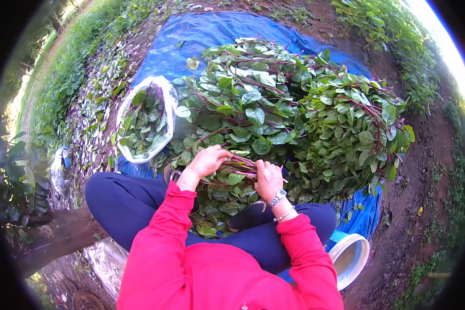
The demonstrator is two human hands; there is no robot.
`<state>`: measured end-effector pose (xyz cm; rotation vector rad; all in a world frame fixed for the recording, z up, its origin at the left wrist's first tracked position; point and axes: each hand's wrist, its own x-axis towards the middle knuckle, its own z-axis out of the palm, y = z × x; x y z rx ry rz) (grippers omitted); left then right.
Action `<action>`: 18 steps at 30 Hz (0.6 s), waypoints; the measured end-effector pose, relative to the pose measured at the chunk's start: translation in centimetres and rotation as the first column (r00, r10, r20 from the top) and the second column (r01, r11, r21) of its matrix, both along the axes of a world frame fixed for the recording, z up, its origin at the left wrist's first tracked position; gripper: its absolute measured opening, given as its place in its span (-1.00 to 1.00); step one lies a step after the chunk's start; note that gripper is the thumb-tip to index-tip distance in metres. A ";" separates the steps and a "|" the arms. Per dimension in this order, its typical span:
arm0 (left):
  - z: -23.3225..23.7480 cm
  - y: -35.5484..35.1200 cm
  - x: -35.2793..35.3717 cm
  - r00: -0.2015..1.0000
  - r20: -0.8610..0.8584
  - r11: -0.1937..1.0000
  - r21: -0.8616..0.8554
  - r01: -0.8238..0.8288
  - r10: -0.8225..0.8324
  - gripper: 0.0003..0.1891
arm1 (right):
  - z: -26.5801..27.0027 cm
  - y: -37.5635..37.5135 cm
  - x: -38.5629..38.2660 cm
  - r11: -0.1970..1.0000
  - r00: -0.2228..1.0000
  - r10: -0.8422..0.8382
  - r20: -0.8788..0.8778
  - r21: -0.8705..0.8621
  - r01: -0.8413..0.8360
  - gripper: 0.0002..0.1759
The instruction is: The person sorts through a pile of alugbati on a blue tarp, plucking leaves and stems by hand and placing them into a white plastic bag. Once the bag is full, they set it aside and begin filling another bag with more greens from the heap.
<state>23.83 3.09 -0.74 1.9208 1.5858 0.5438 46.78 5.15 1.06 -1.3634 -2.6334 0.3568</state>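
I sit cross-legged in dark blue trousers and red sleeves before a big pile of leafy green stems with reddish stalks [294,103]. My left hand [207,161] and my right hand [268,179] are both closed around a bunch of these red stalks [240,168], held between them just above my lap. A watch and a bracelet are on my right wrist. Loose leaves lie between my knees.
The pile rests on a blue tarp [201,31] spread on bare soil. A white sack [144,119] filled with picked leaves stands at the left. A white bucket [351,256] sits by my right knee. Green plants border the plot.
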 end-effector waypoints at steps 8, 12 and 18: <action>-3.7 -1.0 1.9 0.980 -0.191 0.996 -0.056 -0.068 0.056 -0.87 | -0.3 -1.1 -0.2 0.992 0.993 0.081 0.088 -0.108 -0.071 -0.62; -4.7 1.5 1.4 0.939 -0.324 0.991 -0.020 -0.130 0.116 -0.86 | 0.6 -1.9 -0.9 0.973 0.983 0.167 0.075 -0.173 -0.152 -0.67; -6.6 6.1 -3.5 0.677 -0.650 0.935 0.181 -0.304 0.346 -0.85 | 1.1 -1.4 -0.1 0.975 0.985 0.163 0.054 -0.163 -0.153 -0.77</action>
